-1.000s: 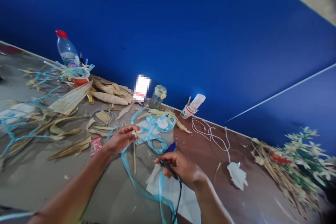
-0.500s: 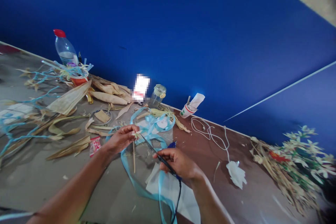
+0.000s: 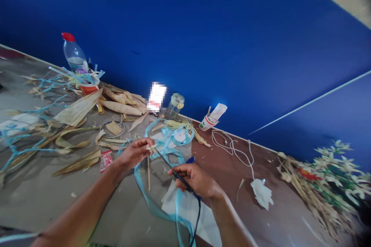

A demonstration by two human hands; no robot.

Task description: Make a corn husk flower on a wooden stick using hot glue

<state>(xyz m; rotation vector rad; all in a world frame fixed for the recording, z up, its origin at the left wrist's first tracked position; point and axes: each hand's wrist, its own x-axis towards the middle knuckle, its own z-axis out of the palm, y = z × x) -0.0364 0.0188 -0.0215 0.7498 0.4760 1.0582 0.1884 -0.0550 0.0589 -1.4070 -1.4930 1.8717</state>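
Observation:
My left hand [image 3: 136, 153] pinches a small pale flower [image 3: 151, 148] that looks made of corn husk. In my right hand [image 3: 194, 179] is a corded tool with a black handle and a thin metal shaft, like a soldering iron [image 3: 184, 182]. Its tip reaches up to the flower, touching it or very near. Light blue ribbon [image 3: 145, 193] loops beneath both hands and gathers in a tangle behind them. A thin stick [image 3: 148, 173] stands out below the flower; whether it joins it I cannot tell. White paper [image 3: 203, 216] lies under my right wrist.
Dried corn husks [image 3: 121, 104], blue-wrapped branches [image 3: 26, 148] and a red-capped bottle [image 3: 74, 52] are on the left. Along the blue wall stand a glass jar [image 3: 174, 106] and a paper cup [image 3: 207, 122]. A white cable [image 3: 232, 144] and white flowers [image 3: 342, 173] lie to the right.
The whole view has shifted very slightly. Both hands keep the same grip, with the tool's tip still at the flower.

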